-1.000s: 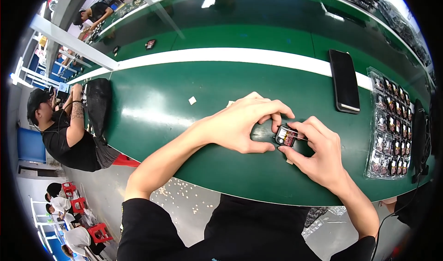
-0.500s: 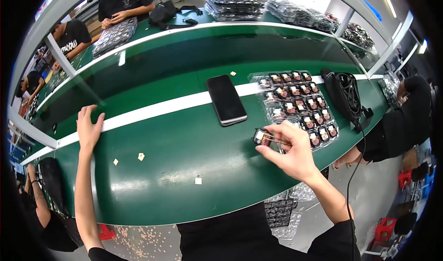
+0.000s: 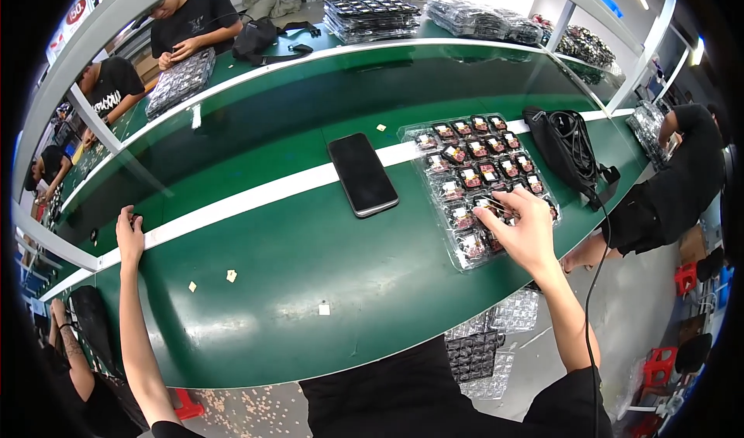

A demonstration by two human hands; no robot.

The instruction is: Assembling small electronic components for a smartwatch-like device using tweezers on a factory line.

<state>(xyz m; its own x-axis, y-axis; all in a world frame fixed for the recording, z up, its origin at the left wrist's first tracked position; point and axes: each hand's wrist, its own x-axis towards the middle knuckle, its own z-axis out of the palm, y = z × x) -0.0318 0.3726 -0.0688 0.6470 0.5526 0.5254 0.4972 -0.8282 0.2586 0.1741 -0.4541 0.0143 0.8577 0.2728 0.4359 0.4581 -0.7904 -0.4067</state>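
My right hand [image 3: 531, 229] is closed on thin metal tweezers [image 3: 494, 202] over the near right part of a clear plastic tray [image 3: 435, 219]. Small black-framed pieces with coloured and white faces [image 3: 470, 177] sit in rows in its pockets. Fingers cover some of the pockets, so whether a piece is still gripped is hidden. At the far left, my left hand [image 3: 130, 240] is by the white strip, its fingers curled together. Something small and dark shows between finger and thumb, too small to name.
A black phone [image 3: 363, 175] lies left of the tray. A black pouch with a cable [image 3: 570, 147] is on its right. Small pale scraps [image 3: 324, 309] dot the green table [image 3: 271, 329]. Co-workers sit beyond the divider and at right; stacked trays [image 3: 372, 16] stand behind.
My right hand has moved right, bringing the black-framed piece from beside the tray to over it. My left hand has shifted slightly left and down, its spread fingers now curled.
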